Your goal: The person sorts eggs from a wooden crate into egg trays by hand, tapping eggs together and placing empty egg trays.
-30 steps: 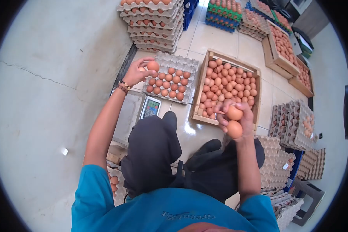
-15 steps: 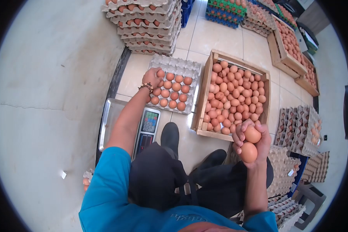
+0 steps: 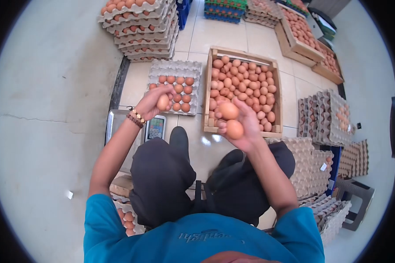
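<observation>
Warm orange-brown eggs [image 3: 266,90], some paler and some redder, fill a honey-tan wooden crate [image 3: 275,103] at one o'clock. The egg tray [image 3: 173,66] at eleven is pale grey; the plastic trays [image 3: 224,12] at twelve are green above blue. The T-shirt [image 3: 162,245] at six is teal-blue with greyish lettering, the trousers [image 3: 162,184] charcoal, the floor tiles [image 3: 224,37] cream with darker joint lines.

Bright, fisheye curve, black corners, floor glare, perhaps slight blur

Inverted lettering, apparently "Greenlight", on the teal shirt's [image 3: 206,239] chest.
</observation>
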Demonstrator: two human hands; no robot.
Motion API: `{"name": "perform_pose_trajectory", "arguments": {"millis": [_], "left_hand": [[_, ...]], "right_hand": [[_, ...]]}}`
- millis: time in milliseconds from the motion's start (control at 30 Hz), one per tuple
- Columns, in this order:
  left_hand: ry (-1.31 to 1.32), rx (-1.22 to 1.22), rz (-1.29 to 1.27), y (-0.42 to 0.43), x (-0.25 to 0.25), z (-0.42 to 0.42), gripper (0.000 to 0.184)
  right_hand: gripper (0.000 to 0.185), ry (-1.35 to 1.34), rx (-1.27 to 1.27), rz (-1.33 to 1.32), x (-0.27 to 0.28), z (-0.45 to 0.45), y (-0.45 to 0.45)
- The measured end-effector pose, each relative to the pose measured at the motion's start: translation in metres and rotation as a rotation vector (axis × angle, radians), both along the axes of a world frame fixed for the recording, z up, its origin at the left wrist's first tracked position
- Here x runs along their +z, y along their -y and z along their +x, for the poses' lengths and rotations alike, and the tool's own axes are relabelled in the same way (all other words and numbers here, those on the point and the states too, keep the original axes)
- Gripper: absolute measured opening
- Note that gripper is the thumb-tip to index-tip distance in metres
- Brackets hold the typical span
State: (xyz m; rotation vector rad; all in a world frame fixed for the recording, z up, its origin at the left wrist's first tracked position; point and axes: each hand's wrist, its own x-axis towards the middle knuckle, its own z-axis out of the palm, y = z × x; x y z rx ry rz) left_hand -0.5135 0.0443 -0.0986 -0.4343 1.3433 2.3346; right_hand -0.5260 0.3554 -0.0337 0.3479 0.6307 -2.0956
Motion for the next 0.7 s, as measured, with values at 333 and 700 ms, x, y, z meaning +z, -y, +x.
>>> {"name": "perform_pose_trajectory", "arguments": {"millis": [333, 700], "left_hand": [[-0.912, -0.572, -1.228, -0.104, 0.138, 0.038, 0.051], [-0.308, -0.424, -0.257, -0.052, 0.09, 0.011, 0.053]], "right_hand": [[0.082, -0.337, 0.359, -0.014, 0.012, 0.021, 0.001], [0.062, -0.067, 0.11, -0.045, -0.004, 0.013, -0.022]]}}
